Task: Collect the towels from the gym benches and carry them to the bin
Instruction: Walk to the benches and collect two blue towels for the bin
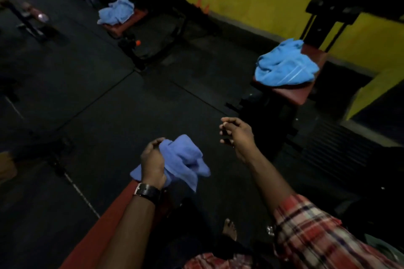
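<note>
- While the left hand (153, 159) grips a bunched towel (183, 159) at lower centre, the right hand (237, 135) is free, fingers loosely curled, holding nothing.
- Bright blue towel (286, 63) lies on a red bench (290, 94), up and right of the free hand; the right hand is nearer.
- Far towel (115, 11) sits upper left, well apart.

Dark floor mats (87, 98) lie under the grip of the left hand (153, 164). Far ahead of it runs a yellow wall (251, 4); ahead and left, an orange knob (137, 43) (its mount too dark to tell). Just behind the grip sits a wristwatch (148, 192); behind and right, a bare foot (229, 228).
</note>
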{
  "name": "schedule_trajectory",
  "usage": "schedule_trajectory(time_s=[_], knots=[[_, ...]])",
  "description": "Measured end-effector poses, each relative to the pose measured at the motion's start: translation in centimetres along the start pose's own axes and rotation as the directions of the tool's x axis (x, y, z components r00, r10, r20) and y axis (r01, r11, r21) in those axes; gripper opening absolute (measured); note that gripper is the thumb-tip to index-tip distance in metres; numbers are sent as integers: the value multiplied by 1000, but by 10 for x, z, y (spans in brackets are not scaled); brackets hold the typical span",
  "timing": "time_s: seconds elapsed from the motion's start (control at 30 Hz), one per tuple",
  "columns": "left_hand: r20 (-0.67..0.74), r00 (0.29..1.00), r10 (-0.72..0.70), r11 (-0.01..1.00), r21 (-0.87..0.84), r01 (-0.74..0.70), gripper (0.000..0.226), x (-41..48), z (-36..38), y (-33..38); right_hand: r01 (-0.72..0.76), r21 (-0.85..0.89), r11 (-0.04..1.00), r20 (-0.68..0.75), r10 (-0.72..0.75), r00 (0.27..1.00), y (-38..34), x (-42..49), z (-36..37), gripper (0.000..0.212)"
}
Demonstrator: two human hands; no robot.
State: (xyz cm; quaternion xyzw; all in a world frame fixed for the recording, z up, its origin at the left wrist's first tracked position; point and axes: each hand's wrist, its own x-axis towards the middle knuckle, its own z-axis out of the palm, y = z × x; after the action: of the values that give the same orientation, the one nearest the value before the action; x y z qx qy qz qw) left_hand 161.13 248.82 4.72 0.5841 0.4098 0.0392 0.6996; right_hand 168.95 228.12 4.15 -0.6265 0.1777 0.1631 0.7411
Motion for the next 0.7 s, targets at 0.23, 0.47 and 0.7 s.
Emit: schedule_trajectory(time_s=[0.23,0.47,0.7], knots=[[188,964,-186,982,-4,190,32,10,107,40,67,100,993,-140,-53,989,-54,60,-70,15],[331,934,-136,986,140,94,25,48,215,41,117,88,989,-252,-92,963,-95,133,-130,14],[342,913,-224,960,239,146,16,116,312,43,133,45,990,-442,-100,892,-142,258,-173,33]])
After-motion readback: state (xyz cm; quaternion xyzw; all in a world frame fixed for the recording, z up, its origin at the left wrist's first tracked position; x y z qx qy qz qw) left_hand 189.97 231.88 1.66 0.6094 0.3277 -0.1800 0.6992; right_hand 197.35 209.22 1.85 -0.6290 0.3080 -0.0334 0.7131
